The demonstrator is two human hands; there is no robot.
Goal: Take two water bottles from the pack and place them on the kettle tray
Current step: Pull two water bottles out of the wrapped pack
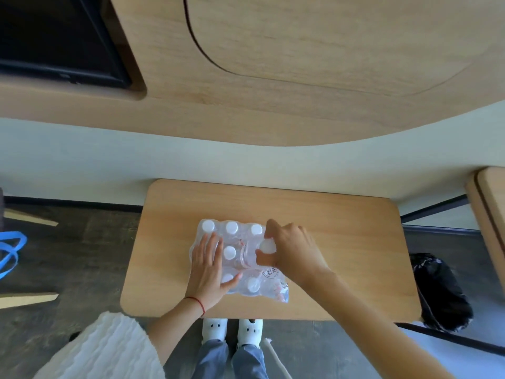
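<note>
A shrink-wrapped pack of water bottles [235, 242] with white caps stands in the middle of a small wooden table [341, 242]. My left hand [209, 272] lies flat on the pack's left side, fingers spread, pressing on the wrap. My right hand [292, 250] is at the pack's right edge with its fingers closed around the neck of one bottle [267, 246], whose white cap shows between thumb and fingers. The plastic wrap [278, 288] is torn and loose at the near right corner. No kettle tray is in view.
A black bag-lined bin [440, 291] stands right of the table. A wooden wall panel [300, 64] and a dark screen [54, 36] are beyond. Blue straps [11, 253] lie on the floor at left. My feet in white shoes [232, 329] are under the near edge.
</note>
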